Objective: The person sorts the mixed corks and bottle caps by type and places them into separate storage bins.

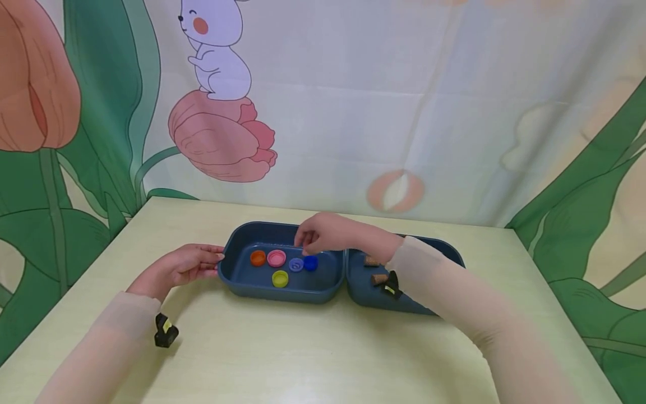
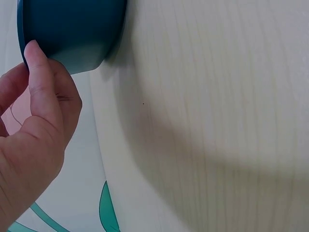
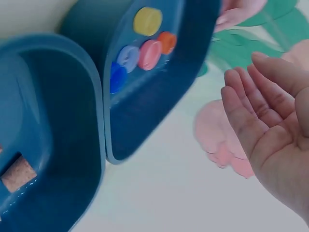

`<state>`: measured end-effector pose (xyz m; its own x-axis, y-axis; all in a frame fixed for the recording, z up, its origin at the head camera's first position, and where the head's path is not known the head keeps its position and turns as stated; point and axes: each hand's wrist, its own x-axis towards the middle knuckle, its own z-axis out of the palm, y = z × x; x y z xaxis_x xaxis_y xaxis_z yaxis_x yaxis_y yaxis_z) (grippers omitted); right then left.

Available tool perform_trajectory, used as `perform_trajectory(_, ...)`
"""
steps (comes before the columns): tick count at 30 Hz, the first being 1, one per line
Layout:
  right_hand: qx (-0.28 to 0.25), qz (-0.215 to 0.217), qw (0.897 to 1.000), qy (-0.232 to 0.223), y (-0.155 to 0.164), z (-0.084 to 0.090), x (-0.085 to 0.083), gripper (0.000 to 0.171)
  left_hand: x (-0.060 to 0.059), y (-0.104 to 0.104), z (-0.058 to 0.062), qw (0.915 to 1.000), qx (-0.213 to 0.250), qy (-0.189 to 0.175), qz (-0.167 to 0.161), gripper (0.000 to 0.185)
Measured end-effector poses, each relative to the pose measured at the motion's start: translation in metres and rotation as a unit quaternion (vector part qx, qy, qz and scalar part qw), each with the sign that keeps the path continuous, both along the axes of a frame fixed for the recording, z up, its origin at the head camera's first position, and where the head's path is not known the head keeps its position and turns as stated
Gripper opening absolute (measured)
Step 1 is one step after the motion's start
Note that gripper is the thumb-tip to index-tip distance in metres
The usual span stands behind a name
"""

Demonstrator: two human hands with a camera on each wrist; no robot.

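Observation:
My left hand (image 1: 189, 265) grips the left end of a dark blue bin (image 1: 282, 295), thumb and fingertips at its rim; the thumb lies against the outer wall of the bin (image 2: 77, 34) in the left wrist view. Over the back right part of this bin hovers my right hand (image 1: 328, 233), with loosely bent fingers and nothing in them, as the right wrist view confirms. On the bin's floor lie round plastic caps: an orange cap (image 1: 258, 258), a pink cap (image 1: 276, 258), a light purple cap (image 1: 296, 265), a blue cap (image 1: 310, 263) and a yellow cap (image 1: 280, 279).
A second dark blue bin (image 1: 373, 303) stands right beside the first, partly hidden under my right forearm. Brown corks, such as one cork (image 1: 379, 279), lie inside it. Both bins are on a pale wooden table (image 1: 303, 353), before a printed curtain (image 1: 328, 112).

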<state>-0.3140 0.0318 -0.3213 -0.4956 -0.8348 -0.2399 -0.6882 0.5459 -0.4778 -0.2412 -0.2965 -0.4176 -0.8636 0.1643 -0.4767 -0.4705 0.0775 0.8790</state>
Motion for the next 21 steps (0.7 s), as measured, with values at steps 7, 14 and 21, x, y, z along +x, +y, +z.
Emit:
perform_trajectory(7,-0.08,-0.046,0.996,-0.009,0.059,0.015,0.033,0.018,-0.001,0.0,-0.004,0.9998,-0.007,0.013,-0.014,0.056)
perform_trajectory(14,-0.144,-0.126,0.979,-0.065,0.11,0.001,0.056,0.017,-0.002,-0.003,-0.006,0.9992,-0.019,0.023,-0.026,0.056)
perform_trajectory(21,-0.179,-0.167,0.964,-0.104,0.143,-0.039,0.073,0.026,-0.001,0.002,-0.005,0.9996,-0.003,0.021,-0.02,0.052)
